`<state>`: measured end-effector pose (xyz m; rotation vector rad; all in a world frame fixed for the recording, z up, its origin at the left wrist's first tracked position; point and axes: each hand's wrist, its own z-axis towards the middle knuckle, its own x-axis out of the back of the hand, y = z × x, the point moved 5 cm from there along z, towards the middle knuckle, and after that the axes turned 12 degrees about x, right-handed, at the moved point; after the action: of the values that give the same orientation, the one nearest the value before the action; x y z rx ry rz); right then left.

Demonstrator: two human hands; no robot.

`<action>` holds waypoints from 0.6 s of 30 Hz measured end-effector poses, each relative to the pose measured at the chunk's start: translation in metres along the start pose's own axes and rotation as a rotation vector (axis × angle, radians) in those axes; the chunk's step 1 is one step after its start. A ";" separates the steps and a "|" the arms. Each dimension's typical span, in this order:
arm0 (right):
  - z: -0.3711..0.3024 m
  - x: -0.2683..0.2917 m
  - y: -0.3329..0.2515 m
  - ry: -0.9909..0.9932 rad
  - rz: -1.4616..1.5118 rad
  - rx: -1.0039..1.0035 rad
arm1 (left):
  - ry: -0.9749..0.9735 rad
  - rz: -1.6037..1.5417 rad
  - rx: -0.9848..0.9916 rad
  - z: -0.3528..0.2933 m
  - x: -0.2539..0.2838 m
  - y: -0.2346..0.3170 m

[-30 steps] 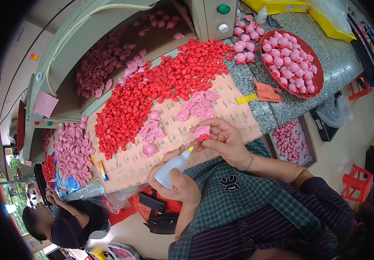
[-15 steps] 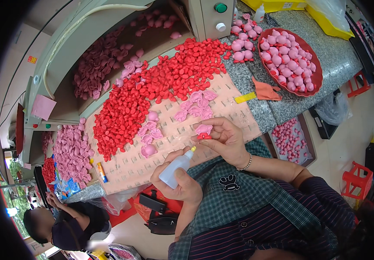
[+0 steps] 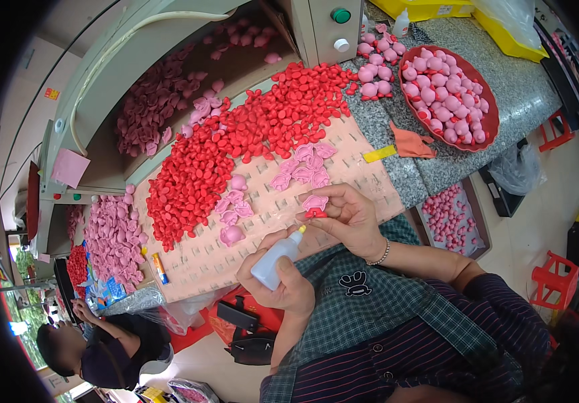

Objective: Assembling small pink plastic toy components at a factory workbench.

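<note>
My left hand (image 3: 291, 290) is wrapped around a translucent white squeeze bottle (image 3: 275, 264) with a yellow tip, which points up and to the right. Just above that tip, my right hand (image 3: 355, 225) pinches a small pink moulded piece (image 3: 315, 202) with a red part (image 3: 314, 213) at its lower edge. A small gap seems to lie between the tip and the red part. Several loose pink moulded pieces (image 3: 306, 164) lie on the pale slotted conveyor belt (image 3: 269, 201) beyond my hands. More pink pieces (image 3: 234, 210) rest nearer the bottle, beside a rounded pink part (image 3: 232, 234).
A large heap of red parts (image 3: 249, 121) covers the belt's far side, by a machine housing (image 3: 74, 134). At right, a red bowl (image 3: 494, 111) of pink balls stands on the granite counter (image 3: 518, 101). Another person (image 3: 118, 349) sits lower left. A glue-stick-like tube (image 3: 160, 268) lies near the belt's edge.
The bottle in my left hand has shifted slightly to the right. The pink piece and its red part have tilted a little in my right fingers.
</note>
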<state>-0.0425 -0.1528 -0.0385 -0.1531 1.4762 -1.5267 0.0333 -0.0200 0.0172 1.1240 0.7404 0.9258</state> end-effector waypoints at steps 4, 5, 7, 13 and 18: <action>-0.001 0.001 0.002 -0.013 -0.014 0.008 | 0.021 0.020 -0.001 0.000 -0.001 0.001; -0.001 0.001 0.002 -0.018 -0.010 0.009 | 0.035 0.050 -0.013 0.000 -0.001 0.001; -0.001 0.001 0.002 -0.017 -0.005 0.009 | 0.031 0.054 -0.015 0.000 0.000 0.000; 0.000 0.000 0.001 -0.017 -0.005 0.008 | -0.005 0.039 0.011 0.000 -0.001 0.000; 0.000 0.000 0.000 0.005 0.020 0.000 | 0.017 0.072 -0.005 0.000 -0.002 0.001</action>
<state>-0.0424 -0.1529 -0.0389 -0.1344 1.4768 -1.5123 0.0321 -0.0221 0.0184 1.1459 0.7156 0.9980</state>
